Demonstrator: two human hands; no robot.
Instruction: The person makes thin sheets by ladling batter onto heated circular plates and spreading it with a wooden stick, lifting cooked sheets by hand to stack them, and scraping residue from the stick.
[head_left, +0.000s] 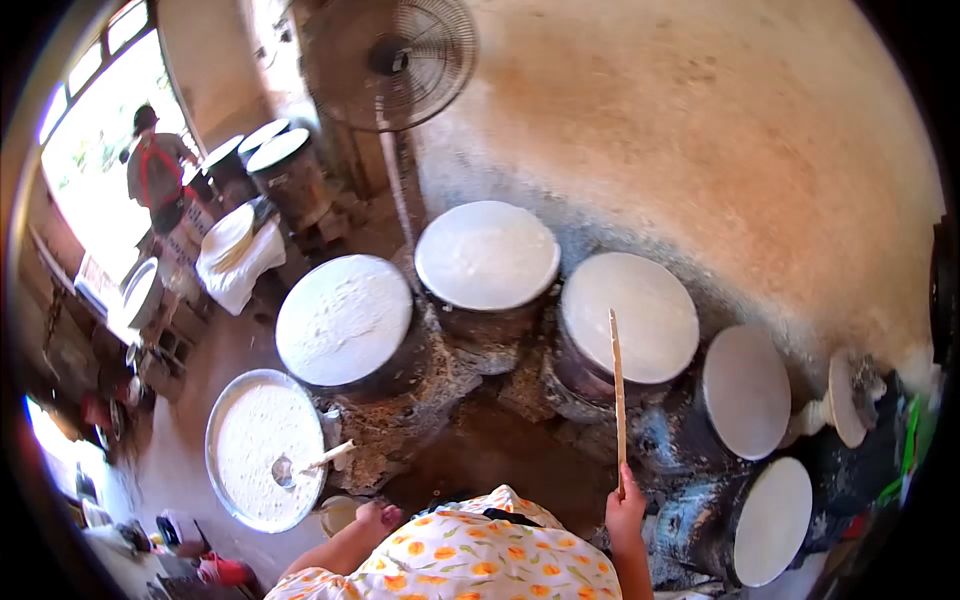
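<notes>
My right hand (626,508) is closed around the lower end of a long, thin wooden stick (617,390). The stick points upward, its tip overlapping a round white-topped drum (650,325) in my view; whether it touches the top I cannot tell. My left hand (378,516) is curled into a fist near my waist, with nothing visible in it. Close to that hand stands a wide metal basin (250,420) of lumpy white batter or paste. A ladle (284,471) lies in it, its pale handle over the right rim. A small tan bowl (338,514) sits partly hidden beside my left hand.
More white-topped drums curve around me: one (345,320) with a lumpy surface, one (487,255) at the centre, others (746,392) (773,522) at right. A standing fan (390,60) rises behind. A person (158,170) stands near the bright doorway, beside further drums (285,170).
</notes>
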